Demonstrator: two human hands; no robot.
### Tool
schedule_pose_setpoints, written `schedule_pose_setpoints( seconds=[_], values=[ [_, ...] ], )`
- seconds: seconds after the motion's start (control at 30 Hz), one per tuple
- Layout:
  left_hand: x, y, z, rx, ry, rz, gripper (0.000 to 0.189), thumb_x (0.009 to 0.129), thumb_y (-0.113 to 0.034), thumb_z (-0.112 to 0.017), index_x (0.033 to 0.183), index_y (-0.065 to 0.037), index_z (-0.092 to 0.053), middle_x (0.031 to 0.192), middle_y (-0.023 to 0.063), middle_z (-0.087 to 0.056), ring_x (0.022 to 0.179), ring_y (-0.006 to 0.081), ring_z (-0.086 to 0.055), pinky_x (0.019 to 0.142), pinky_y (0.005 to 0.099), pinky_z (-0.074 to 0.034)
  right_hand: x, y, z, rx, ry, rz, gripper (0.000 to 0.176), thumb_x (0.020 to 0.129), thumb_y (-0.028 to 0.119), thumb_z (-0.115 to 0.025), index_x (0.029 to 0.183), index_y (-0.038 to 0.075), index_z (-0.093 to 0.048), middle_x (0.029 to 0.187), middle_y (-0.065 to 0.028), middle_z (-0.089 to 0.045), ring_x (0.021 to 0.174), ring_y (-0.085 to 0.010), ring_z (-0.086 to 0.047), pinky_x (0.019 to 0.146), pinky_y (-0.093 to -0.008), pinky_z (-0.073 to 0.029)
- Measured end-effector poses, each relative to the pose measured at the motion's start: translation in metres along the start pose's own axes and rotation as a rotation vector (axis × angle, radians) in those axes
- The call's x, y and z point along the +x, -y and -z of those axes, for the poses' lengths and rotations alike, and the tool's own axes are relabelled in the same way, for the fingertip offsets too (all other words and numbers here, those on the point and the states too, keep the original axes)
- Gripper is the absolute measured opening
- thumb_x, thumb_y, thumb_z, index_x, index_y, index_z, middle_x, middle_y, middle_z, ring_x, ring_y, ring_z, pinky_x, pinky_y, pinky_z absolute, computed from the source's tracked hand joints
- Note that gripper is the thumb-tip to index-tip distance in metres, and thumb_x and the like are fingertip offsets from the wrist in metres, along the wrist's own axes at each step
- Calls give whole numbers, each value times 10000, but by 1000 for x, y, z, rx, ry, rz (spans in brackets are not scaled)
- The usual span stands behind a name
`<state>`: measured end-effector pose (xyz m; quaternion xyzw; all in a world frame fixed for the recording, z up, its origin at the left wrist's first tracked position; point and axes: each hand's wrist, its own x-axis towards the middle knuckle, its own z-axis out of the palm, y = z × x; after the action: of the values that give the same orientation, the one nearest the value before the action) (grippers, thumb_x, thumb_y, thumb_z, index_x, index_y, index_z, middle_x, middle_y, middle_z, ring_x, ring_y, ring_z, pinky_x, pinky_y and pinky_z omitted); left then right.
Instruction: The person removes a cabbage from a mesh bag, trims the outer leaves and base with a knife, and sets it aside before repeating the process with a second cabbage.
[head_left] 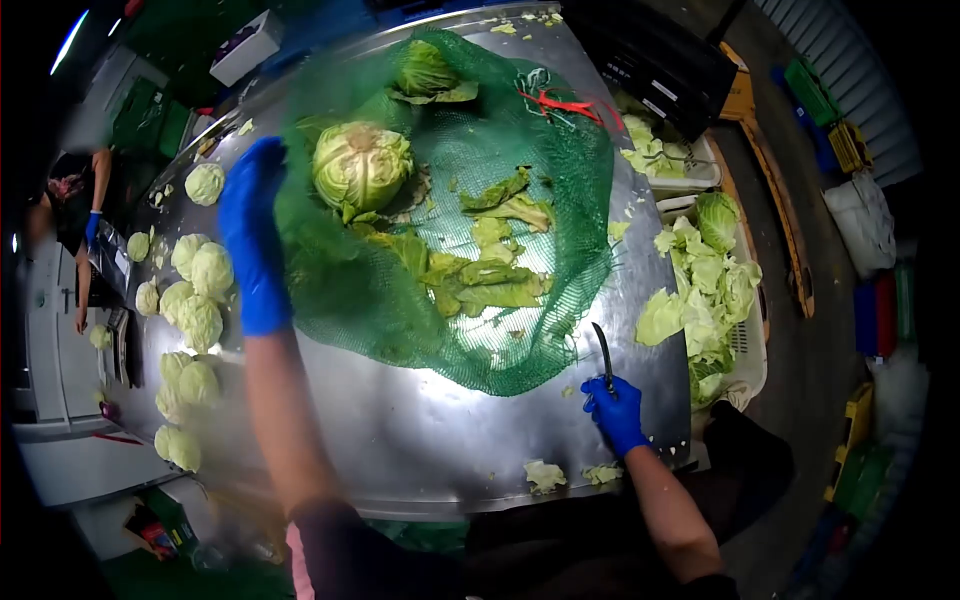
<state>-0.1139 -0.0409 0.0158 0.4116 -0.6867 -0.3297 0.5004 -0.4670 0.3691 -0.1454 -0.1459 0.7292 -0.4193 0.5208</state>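
My left hand point(255, 240), in a blue glove, is raised at the left side of a green mesh bag point(560, 345). Its fingers are blurred but look closed on the bag's edge, which is smeared and lifted there. A whole cabbage point(362, 168) lies on the mesh close to this hand, and a greener cabbage point(425, 72) sits farther back. Loose outer leaves point(490, 285) are scattered over the middle of the bag. Low at the right, my gloved right hand point(617, 415) is closed round the handle of a small curved knife point(604, 350), blade pointing away from me.
Trimmed cabbages point(198, 320) line the left of the metal table point(400, 440). White crates point(750, 350) with cut leaves point(700, 290) stand beyond the right edge. Red ties point(565, 103) lie on the far mesh. Another person's gloved hand point(93, 228) shows at far left.
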Motion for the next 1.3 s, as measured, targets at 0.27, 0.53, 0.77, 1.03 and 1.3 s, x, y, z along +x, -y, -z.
schedule_pose_setpoints(
  seconds=[0.27,0.53,0.77,1.03,1.3],
  values=[
    [55,109,-63,215,-10,268,629,925,-448,-630,1301,51,-555,1303,202,-590,1187,282,-559,1028,378,-404,6,-15,3,24,-2,109,123,911,104,-636,883,9,-709,695,-32,-653,592,-99,-604,543,-248,-466],
    [-73,-22,-149,863,178,-260,514,826,-403,-755,1154,-22,-646,1114,203,-648,1032,331,-618,913,423,-479,8,-15,3,-48,6,199,156,903,128,-631,833,4,-694,672,-55,-638,596,-102,-589,561,-271,-464],
    [-26,-35,-175,815,146,-231,490,859,-452,-708,1117,-36,-699,954,171,-717,834,287,-696,768,394,-531,6,-12,6,-56,15,153,194,882,168,-638,812,-8,-679,665,-61,-637,602,-127,-581,580,-302,-469],
    [-114,-71,-197,446,411,-6,538,818,-331,-760,1231,-15,-620,1246,215,-583,1127,361,-586,945,413,-470,9,-19,9,-24,14,171,239,900,244,-644,831,16,-675,651,-37,-637,593,-100,-560,578,-285,-459],
    [-292,-141,-177,337,403,-101,400,763,-7,-720,1151,-54,-637,1280,140,-546,1245,320,-494,1065,426,-366,9,-2,34,383,3,116,202,928,195,-647,1065,53,-691,827,15,-684,588,-44,-520,527,-206,-402]
  ],
)
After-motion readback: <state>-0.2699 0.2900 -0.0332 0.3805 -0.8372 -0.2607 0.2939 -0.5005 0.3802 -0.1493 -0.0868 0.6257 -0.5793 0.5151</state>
